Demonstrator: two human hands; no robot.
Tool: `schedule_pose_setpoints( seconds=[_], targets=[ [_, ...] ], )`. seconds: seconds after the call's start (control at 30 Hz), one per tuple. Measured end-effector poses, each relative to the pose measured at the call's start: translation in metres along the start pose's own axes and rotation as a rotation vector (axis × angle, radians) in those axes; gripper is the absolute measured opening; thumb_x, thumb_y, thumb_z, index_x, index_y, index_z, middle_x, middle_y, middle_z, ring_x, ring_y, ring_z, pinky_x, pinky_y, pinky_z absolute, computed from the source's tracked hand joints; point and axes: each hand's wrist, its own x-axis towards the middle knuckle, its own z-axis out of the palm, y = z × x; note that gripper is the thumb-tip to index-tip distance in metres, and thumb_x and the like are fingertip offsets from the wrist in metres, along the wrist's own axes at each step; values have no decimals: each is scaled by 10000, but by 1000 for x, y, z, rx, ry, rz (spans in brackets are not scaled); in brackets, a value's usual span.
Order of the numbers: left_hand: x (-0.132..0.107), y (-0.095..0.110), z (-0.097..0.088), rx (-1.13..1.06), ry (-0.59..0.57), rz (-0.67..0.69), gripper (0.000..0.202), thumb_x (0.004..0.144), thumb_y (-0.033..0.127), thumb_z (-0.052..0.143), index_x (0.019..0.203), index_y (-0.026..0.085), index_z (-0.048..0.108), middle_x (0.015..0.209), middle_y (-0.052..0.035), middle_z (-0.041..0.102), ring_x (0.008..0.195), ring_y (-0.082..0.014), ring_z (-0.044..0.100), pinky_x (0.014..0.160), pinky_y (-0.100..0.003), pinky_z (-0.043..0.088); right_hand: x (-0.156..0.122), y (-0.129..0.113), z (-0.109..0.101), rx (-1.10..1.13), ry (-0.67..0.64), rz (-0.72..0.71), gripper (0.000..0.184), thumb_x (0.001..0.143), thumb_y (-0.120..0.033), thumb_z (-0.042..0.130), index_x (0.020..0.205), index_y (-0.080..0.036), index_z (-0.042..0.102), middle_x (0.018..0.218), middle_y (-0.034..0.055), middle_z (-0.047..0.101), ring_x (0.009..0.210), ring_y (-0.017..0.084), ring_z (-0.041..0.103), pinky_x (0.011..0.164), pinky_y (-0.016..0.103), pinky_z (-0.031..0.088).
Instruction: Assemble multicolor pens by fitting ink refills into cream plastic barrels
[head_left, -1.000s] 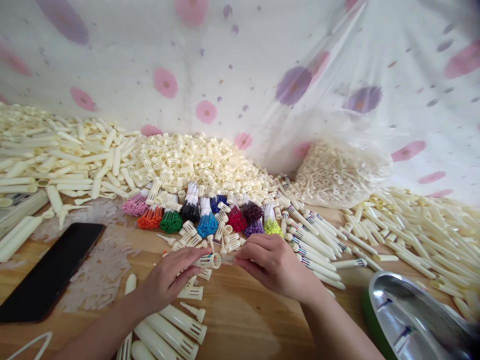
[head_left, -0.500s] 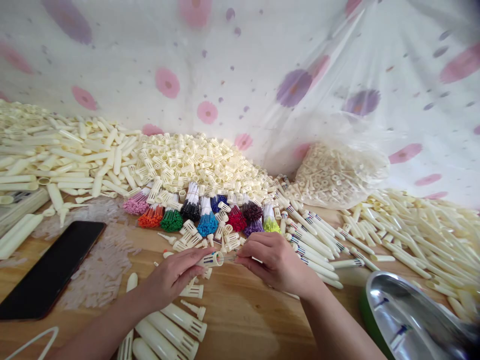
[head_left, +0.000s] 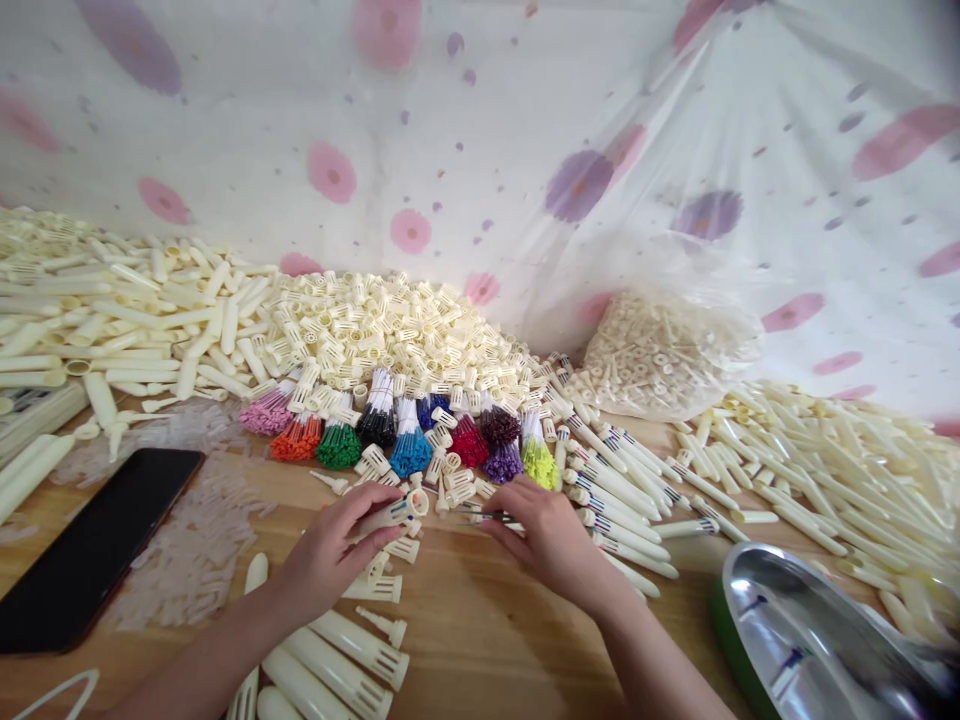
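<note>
My left hand (head_left: 326, 555) is closed around a cream slotted pen barrel piece (head_left: 396, 512), with colored bits showing at its slots. The piece's round end points right, toward my right hand (head_left: 551, 540). That hand pinches a thin, dark, slender tool (head_left: 491, 517), perhaps tweezers, whose tip lies a short way from the barrel piece. Just beyond both hands stand bundles of colored pen refills, among them light blue (head_left: 410, 452), red (head_left: 469, 440) and yellow (head_left: 539, 462). Loose slotted pieces (head_left: 450, 470) lie in front of them.
A heap of slotted pieces (head_left: 390, 325) rises at the back. Pen barrels (head_left: 330, 665) lie by my left forearm, and filled pens (head_left: 619, 495) lie on the right. A black phone (head_left: 97, 545) rests at left, a metal tray (head_left: 795, 620) at right. Behind sits a plastic bag of small parts (head_left: 667, 355).
My right hand has drawn slightly away from the barrel piece, widening the gap. My left hand has turned the piece so its end tips upward. The whole view has shifted a little.
</note>
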Motion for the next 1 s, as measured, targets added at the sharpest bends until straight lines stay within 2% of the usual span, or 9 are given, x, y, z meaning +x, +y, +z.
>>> schedule_pose_setpoints(
  seconds=[0.1,0.2,0.27,0.33,0.43,0.5,0.63,0.83,1.0],
  targets=[
    [0,1,2,-4,10,-55,211,798,335,556,973,218,563,919,-47,668,862,-194,647,675,-248,540,-5,1,24,-199,-114,59,87,793,-219,616,735,-168,576,725,41,636,734,197,560,596,271,387],
    [0,-1,3,24,16,-71,215,792,353,557,952,211,534,876,-43,648,833,-194,635,698,-270,526,-3,2,33,-273,-141,62,139,774,-287,644,728,-174,578,730,39,637,744,202,553,596,273,379],
    [0,-3,4,32,1,-95,215,801,359,542,956,213,519,878,-42,630,845,-194,620,691,-267,519,6,6,29,-279,-81,60,134,803,-295,611,743,-179,584,737,34,634,736,189,541,595,267,372],
    [-1,-3,5,25,-17,-125,218,808,368,527,963,216,509,889,-42,617,864,-195,606,651,-247,514,21,13,23,-286,37,63,117,860,-249,528,792,-180,594,765,37,636,744,176,528,615,265,372],
    [-1,-2,5,1,-29,-147,226,802,376,526,963,218,511,888,-37,613,855,-192,600,610,-229,508,48,27,18,-334,163,3,149,886,-169,455,915,-178,601,855,51,655,830,190,513,705,282,377],
    [-1,-1,5,-16,-24,-155,223,799,369,527,962,217,517,891,-37,620,848,-190,605,615,-232,509,63,36,19,-390,165,-50,177,867,-131,466,983,-179,590,894,55,665,876,210,501,747,307,366],
    [-1,1,4,-43,-10,-164,223,795,357,530,966,214,524,920,-46,634,878,-199,614,645,-246,513,78,47,25,-501,113,-102,181,820,-128,526,983,-170,593,739,56,662,821,236,502,716,340,348],
    [-2,-2,4,-87,-41,-181,226,807,355,523,987,219,511,981,-59,624,952,-207,599,673,-252,516,74,56,26,-503,139,-202,144,852,-135,492,878,-187,624,695,38,647,799,193,533,725,309,346],
    [0,-2,5,-94,-36,-197,230,803,357,528,987,220,507,1002,-65,624,973,-216,597,665,-253,518,54,58,40,-415,280,-330,195,872,-128,456,977,-166,616,910,48,686,800,162,551,708,278,387]
  ],
)
